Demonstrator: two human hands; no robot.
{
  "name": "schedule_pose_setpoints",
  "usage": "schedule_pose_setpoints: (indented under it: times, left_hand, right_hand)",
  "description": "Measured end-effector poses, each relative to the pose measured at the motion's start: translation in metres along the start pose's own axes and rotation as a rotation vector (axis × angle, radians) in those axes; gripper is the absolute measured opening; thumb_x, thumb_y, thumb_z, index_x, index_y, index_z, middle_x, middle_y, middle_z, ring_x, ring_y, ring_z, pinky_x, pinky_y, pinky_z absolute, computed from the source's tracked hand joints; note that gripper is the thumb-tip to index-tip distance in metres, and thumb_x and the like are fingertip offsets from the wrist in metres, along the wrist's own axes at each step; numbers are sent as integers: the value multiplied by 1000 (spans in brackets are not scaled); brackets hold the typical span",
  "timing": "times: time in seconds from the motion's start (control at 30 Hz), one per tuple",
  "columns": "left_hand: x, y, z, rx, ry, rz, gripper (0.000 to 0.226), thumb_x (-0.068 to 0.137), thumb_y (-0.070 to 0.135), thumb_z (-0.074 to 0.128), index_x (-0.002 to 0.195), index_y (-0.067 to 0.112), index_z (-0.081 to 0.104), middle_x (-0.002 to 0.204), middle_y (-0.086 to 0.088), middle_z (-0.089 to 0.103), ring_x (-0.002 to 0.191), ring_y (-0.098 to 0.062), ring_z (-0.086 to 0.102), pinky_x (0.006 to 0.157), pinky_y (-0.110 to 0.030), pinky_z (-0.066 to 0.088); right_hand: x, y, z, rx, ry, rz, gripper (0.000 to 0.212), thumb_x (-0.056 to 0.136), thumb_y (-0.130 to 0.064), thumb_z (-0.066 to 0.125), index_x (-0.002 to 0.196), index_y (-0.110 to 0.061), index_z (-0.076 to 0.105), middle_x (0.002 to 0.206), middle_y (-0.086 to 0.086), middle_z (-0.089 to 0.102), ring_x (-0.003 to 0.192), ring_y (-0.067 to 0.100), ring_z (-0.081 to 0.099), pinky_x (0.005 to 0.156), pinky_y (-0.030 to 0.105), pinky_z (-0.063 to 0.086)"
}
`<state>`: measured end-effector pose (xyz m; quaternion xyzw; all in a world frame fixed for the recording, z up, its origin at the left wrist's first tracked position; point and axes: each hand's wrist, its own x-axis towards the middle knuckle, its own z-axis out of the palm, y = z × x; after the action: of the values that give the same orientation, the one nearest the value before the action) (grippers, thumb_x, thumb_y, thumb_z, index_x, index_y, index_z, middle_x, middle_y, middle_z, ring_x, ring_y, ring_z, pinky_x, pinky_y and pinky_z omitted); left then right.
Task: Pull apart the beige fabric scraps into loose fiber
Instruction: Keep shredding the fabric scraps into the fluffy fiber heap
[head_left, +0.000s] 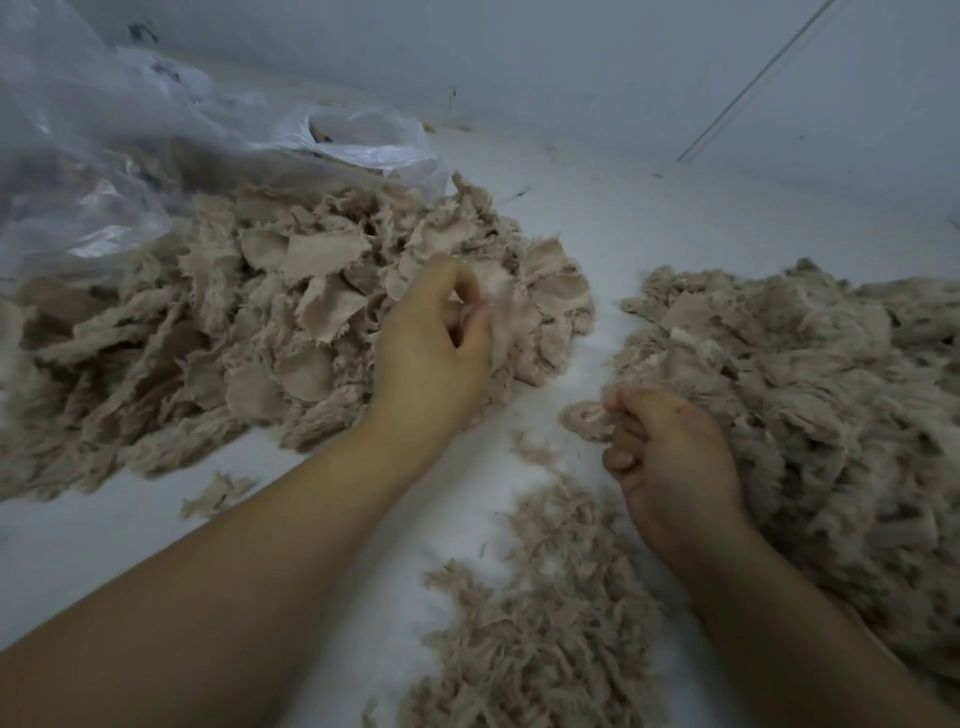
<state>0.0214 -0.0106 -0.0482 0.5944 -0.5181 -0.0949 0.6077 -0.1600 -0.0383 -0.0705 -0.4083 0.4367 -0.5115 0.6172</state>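
A big heap of beige fabric scraps (234, 322) lies on the white surface at the left. My left hand (436, 343) rests on the heap's right side, its fingers curled and pinching a fuzzy scrap (498, 306). A mound of loose beige fiber (810, 395) covers the right side. My right hand (670, 457) sits at the mound's left edge with fingers curled, gripping a tuft of fiber (589, 418). A smaller drift of loose fiber (540, 623) lies between my forearms near the bottom.
A crumpled clear plastic bag (130, 156) lies behind the scrap heap at the upper left, partly over it. A single stray scrap (215, 493) lies left of my left forearm. A pale wall (571, 67) rises at the back.
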Motion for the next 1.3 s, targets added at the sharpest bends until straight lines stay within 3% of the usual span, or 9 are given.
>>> schedule_pose_setpoints:
  times: [0.1,0.2,0.37,0.47,0.6,0.8,0.97,1.13,1.3]
  left_hand:
    - [7,-7,-7,909,-159,255,12,85,6,56,89,13,66,84,-9,59,70,-32,59,51,-32,33]
    - [1,7,-2,1065,-304,398,10,64,-2,67,69,6,64,74,-13,57,61,-31,57,53,-29,27]
    - [-19,18,27,858,-387,669,19,70,5,61,89,9,64,78,-9,57,59,-28,54,49,-29,21]
    - [-24,8,47,858,-580,521,33,90,11,49,123,10,50,99,-7,60,73,-29,61,50,-32,27]
    - [-47,5,53,627,-517,284,21,91,29,54,106,15,50,87,-4,62,75,-28,60,49,-33,34]
    - [-38,9,52,290,-604,-65,54,87,24,61,136,17,39,77,1,59,71,-20,61,56,-32,46]
    - [-33,15,59,494,-646,102,15,90,20,59,99,14,69,89,-9,67,80,-28,62,67,-40,54]
    - [-35,3,45,318,-415,118,15,91,15,60,82,9,70,77,-6,67,73,-24,61,65,-39,50]
    - [-25,-8,15,131,-188,104,20,92,5,61,73,11,65,58,9,55,54,-5,54,53,-13,42]
  right_hand:
    - [1,0,0,81,54,2,29,98,-8,50,69,-10,55,50,-8,37,42,5,26,37,18,24]
    - [0,0,2,94,76,-2,33,99,-9,49,67,-12,54,47,-9,36,39,4,26,36,17,22]
    - [-2,1,3,138,84,-43,36,99,-9,47,64,-13,54,48,-8,31,40,5,24,37,18,23]
    - [-3,1,3,142,91,-55,35,100,-9,47,65,-11,53,49,-6,29,41,5,23,37,18,22]
    - [-2,1,6,187,131,-63,36,99,-9,46,64,-12,51,46,-8,29,38,4,24,36,17,24]
    - [-1,0,5,237,154,-61,37,100,-11,46,64,-12,50,48,-8,27,38,4,22,35,17,23]
    - [1,0,4,238,139,-39,31,100,-11,47,70,-9,52,47,-8,32,38,3,26,37,16,25]
    - [2,-4,6,330,140,35,20,98,-2,50,81,-6,61,47,-9,41,41,3,37,45,17,40]
    - [7,-4,5,307,140,60,15,98,-3,51,88,-1,63,51,-6,36,42,4,35,47,17,42]
